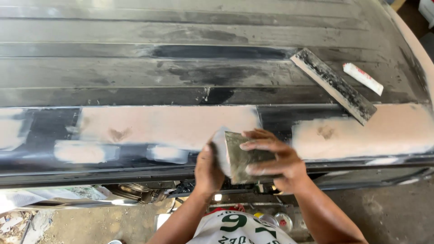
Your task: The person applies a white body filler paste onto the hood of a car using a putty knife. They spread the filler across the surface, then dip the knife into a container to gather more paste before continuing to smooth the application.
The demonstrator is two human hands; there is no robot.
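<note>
My left hand (208,169) and my right hand (273,162) both grip a flat, putty-smeared metal spreader (239,156) just in front of a dark ribbed vehicle panel (135,68). The spreader's left edge carries a whitish layer of filler. My right fingers lie across its top and face; my left hand holds its left edge. Broad pinkish filler patches (167,126) cover the panel's near band, with another patch (384,129) to the right.
A long flat board (332,86) caked with dark filler lies on the panel at the right, beside a white tube (363,78). Below the panel are engine parts (140,192), small cans (280,221) and a dirt floor (389,212).
</note>
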